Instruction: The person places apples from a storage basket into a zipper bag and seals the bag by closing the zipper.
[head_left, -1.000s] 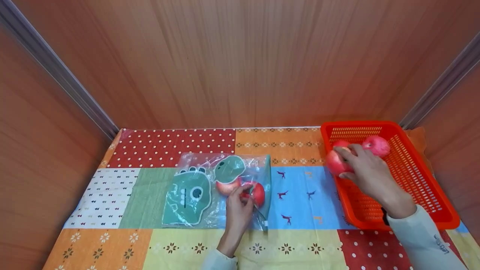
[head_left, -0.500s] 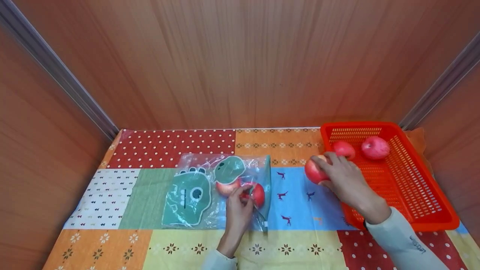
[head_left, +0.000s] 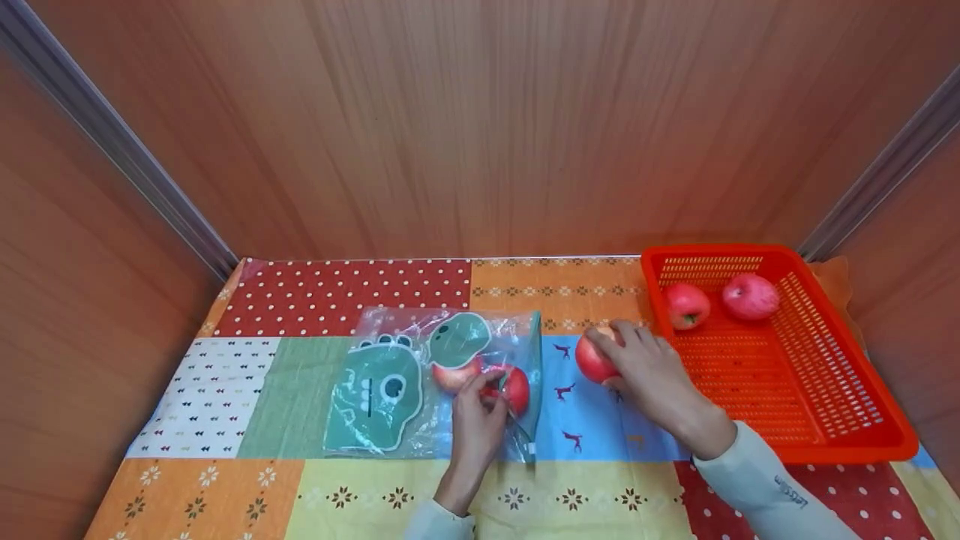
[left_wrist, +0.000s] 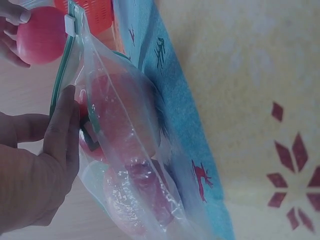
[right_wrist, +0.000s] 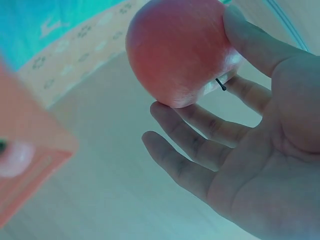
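Note:
My right hand (head_left: 652, 382) grips a red apple (head_left: 596, 355) between thumb and fingertips, over the blue patch of cloth between basket and bag. The apple's dark stem points toward the palm in the right wrist view. At the middle of the table lies a clear zip bag (head_left: 442, 427) with green dinosaur prints and a green slider edge (left_wrist: 61, 75) on its right. Apples (left_wrist: 127, 110) are inside it. With thumb and fingers my left hand (head_left: 478, 420) pinches the upper film of the bag near its mouth, which gapes a little in the left wrist view.
An orange-red plastic basket (head_left: 814, 454) stands on the right, holding two apples, one near its left wall (head_left: 686, 306) and one at the back (head_left: 751, 296). Wood-grain panels (head_left: 480, 127) enclose the back and sides. A patchwork cloth (head_left: 360, 510) covers the table.
My right hand has carried the apple out from over the basket, leftward toward the bag. The left hand and the bag have stayed in place.

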